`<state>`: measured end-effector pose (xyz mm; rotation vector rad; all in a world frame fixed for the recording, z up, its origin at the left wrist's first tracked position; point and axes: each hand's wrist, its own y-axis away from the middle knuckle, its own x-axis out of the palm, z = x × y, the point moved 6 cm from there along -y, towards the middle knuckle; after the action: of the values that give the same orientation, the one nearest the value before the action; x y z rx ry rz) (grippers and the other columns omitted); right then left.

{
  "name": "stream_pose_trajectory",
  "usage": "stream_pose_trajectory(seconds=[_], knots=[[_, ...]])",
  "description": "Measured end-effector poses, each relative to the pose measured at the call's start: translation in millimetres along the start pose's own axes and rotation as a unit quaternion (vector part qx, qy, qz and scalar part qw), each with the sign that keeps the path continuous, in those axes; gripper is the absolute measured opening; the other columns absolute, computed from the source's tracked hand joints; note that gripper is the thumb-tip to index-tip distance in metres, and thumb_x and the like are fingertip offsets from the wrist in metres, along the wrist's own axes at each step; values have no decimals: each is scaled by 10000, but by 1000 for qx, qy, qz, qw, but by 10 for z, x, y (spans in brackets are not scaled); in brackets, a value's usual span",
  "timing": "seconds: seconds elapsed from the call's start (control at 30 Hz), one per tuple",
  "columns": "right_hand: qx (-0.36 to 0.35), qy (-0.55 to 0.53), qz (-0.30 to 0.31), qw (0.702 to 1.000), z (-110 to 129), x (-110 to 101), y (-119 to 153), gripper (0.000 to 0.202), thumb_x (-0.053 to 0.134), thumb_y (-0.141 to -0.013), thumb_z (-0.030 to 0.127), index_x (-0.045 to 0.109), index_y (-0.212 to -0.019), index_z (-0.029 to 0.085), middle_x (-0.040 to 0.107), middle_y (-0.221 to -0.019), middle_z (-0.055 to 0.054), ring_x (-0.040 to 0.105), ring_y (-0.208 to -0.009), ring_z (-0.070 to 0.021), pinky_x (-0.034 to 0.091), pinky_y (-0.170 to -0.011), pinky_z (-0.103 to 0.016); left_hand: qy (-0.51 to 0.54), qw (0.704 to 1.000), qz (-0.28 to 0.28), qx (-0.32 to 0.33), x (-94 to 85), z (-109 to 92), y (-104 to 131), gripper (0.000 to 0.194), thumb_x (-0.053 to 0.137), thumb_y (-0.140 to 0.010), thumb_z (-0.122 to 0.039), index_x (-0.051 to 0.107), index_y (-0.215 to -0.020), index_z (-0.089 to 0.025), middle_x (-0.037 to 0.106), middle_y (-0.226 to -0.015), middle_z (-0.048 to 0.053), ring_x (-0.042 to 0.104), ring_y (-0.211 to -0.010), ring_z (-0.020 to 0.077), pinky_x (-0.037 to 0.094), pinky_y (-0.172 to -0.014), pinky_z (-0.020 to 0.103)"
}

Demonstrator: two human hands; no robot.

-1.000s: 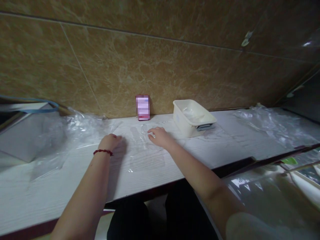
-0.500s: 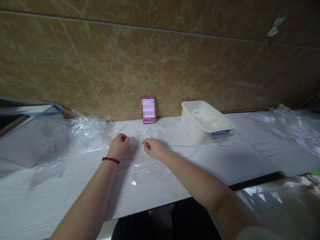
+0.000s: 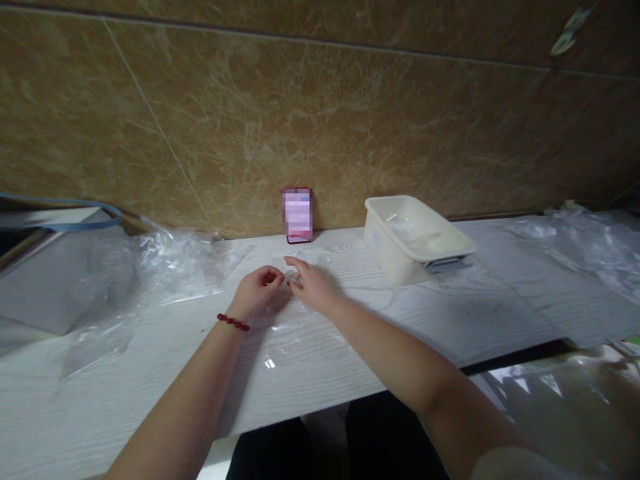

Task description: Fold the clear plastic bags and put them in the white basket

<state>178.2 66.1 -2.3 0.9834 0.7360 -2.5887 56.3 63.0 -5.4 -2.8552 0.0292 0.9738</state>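
- plastic, thin and clear (image 3: 310, 340), lies on the pale table (image 3: 110, 393), in front of the person and below the two hands; whether it is one piece or several, i cannot tell.
- for good handling of such film, i think a light pinch at an edge is best – a strong pull could crease or stretch it.
- it would also help to let one hand steady the plastic against the table while the other works, because a loose sheet may slide.
- the left hand (image 3: 260, 288) is bent inward, its thumb and finger tips drawn close together; whether film is between them, i cannot tell.
- the right hand (image 3: 311, 285) is just beside it, with fingers stretched forward and the thumb apart, so a gap shows.
- both forearms come in from the near side and meet almost tip to tip.
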Motion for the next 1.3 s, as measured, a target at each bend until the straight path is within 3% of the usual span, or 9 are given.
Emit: stream_pose_trajectory(seconds=[0.13, 0.2, 0.3, 0.4, 0.53, 0.8, 0.93, 1.1, 1.3], knots=[[-4, 31, 39, 999, -30, 11, -12, 288, 420, -774, 94, 523, -1018, 206, 582, -920, -8, 517, -830, -100, 377, -775, -219, 14, 1000, -11, 5, -105, 52, -9, 352, 380, -747, -458, 547, -856, -168, 627, -769, 31, 581, -699, 143, 454, -613, 249], [-7, 55, 50, 997, -64, 20, -13, 215, 429, -765, 89, 584, -878, 186, 577, -895, -14, 513, -838, -105, 372, -776, -217, -46, 999, -25, 11, -211, 121, -12, 367, 373, -746, -458, 562, -867, -168, 627, -828, 50, 579, -732, 155, 461, -633, 263], [-5, 85, 54, 995, -129, 27, -11, 197, 445, -742, 75, 603, -795, 179, 572, -875, -14, 508, -839, -107, 366, -782, -211, -162, 984, -17, 72, -307, 197, -15, 360, 417, -719, -438, 604, -868, -170, 615, -915, 80, 557, -841, 186, 448, -751, 305], [4, 109, 64, 992, -181, 30, -6, 193, 447, -741, 86, 609, -776, 186, 570, -862, -13, 505, -835, -110, 362, -782, -211, -213, 969, 20, 126, -281, 255, -15, 369, 431, -717, -434, 622, -911, -185, 601, -973, 86, 520, -941, 200, 396, -863, 333], [22, 130, 56, 990, -216, -7, -1, 201, 444, -745, 90, 617, -759, 191, 552, -845, -20, 499, -826, -111, 361, -774, -213, -234, 961, 59, 135, -191, 294, -21, 368, 419, -736, -428, 619, -964, -218, 572, -1058, 71, 474, -1029, 202, 368, -902, 339], [45, 131, 43, 989, -258, -21, 10, 199, 451, -757, 122, 627, -789, 207, 518, -848, -24, 488, -807, -112, 363, -757, -211, -263, 951, 64, 148, -112, 219, 27, 446, 455, -711, -473, 564, -1070, -232, 512, -1147, 102, 389, -1127, 249, 308, -936, 379], [41, 123, 38, 991, -230, -35, 7, 202, 451, -756, 115, 626, -801, 207, 522, -843, -24, 487, -815, -112, 359, -766, -207, -276, 954, 57, 106, -103, 109, 74, 602, 440, -671, -555, 476, -1142, -181, 553, -1029, 104, 490, -993, 236, 358, -863, 361], [47, 115, 34, 992, -245, -40, 6, 202, 441, -765, 117, 615, -811, 211, 522, -843, -24, 489, -832, -112, 358, -764, -208, -216, 971, 98, -13, -96, 54, 154, 591, 358, -702, -564, 404, -1133, -162, 597, -697, 27, 574, -627, 188, 417, -593, 287], [38, 119, 30, 992, -256, -27, 9, 198, 437, -766, 129, 609, -810, 217, 523, -843, -17, 496, -821, -110, 363, -746, -205, -219, 968, 113, -48, -44, 83, 189, 572, 430, -675, -491, 358, -1122, -142, 610, -650, 26, 575, -580, 191, 382, -520, 261]])
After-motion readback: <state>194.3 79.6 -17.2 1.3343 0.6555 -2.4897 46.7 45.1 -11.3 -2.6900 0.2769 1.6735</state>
